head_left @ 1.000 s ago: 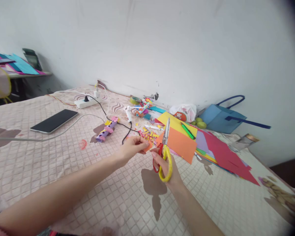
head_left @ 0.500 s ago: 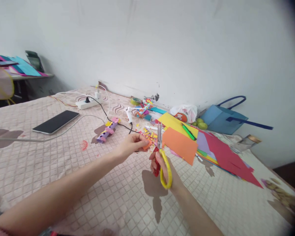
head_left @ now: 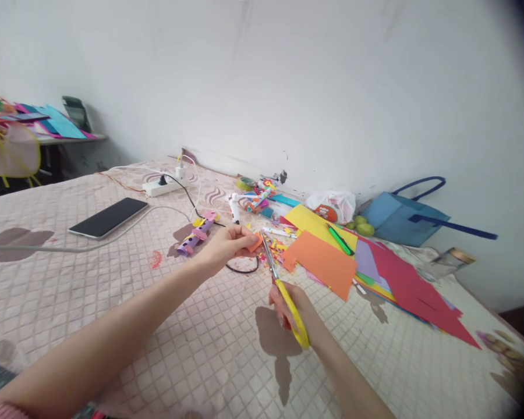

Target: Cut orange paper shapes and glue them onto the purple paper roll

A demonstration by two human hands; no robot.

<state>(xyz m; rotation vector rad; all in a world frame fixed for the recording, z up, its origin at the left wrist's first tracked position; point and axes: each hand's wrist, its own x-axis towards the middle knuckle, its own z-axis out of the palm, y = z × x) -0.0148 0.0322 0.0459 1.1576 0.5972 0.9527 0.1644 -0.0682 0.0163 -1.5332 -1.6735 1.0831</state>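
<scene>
My left hand pinches a small piece of orange paper between thumb and fingers. In my right hand is a pair of scissors with one yellow and one red handle; fingers are closed through the loops. The blade tips lie at the right edge of the orange piece. Paper scraps in several colours are scattered just behind the blades. A larger orange sheet lies to the right, over a yellow sheet. A purple paper tube with pink and yellow trims lies left of my left hand.
At left are a tablet-like black device and a white power strip with cables. A white glue gun stands behind my left hand. Rightward lie a green cutter, red paper and a blue bag.
The scissors have tilted left, bringing their blades from upright to the orange piece. My right hand has turned with them. The whole view has shifted slightly.
</scene>
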